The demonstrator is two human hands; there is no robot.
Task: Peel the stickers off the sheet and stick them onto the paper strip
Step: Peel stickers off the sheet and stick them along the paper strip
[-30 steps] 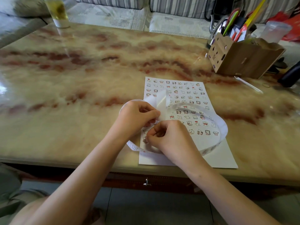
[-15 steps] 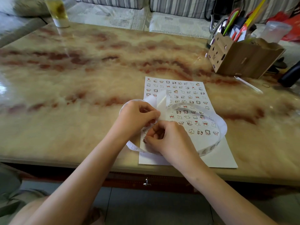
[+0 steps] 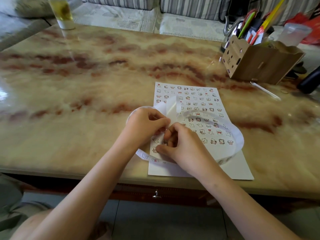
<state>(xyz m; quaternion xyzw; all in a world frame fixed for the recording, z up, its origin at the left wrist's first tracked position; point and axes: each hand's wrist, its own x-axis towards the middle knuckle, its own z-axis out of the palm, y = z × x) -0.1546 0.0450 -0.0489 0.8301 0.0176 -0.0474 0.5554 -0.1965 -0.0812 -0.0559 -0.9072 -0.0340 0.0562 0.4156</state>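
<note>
Two hands meet above the sticker sheet (image 3: 199, 101), flat on the marble surface (image 3: 86, 87). The left hand (image 3: 145, 125) pinches the looped paper strip (image 3: 239, 137); the right hand (image 3: 185, 148) has a curled grip, on what I cannot tell.

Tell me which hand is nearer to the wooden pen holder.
Right. The right hand sits over the sticker sheet, nearer the person and left of the wooden pen holder; the left hand, pinching the paper strip, lies further left.

One sticker sheet (image 3: 199, 101), one paper strip (image 3: 237, 135), one glass (image 3: 63, 13), one organizer (image 3: 259, 64).
</note>
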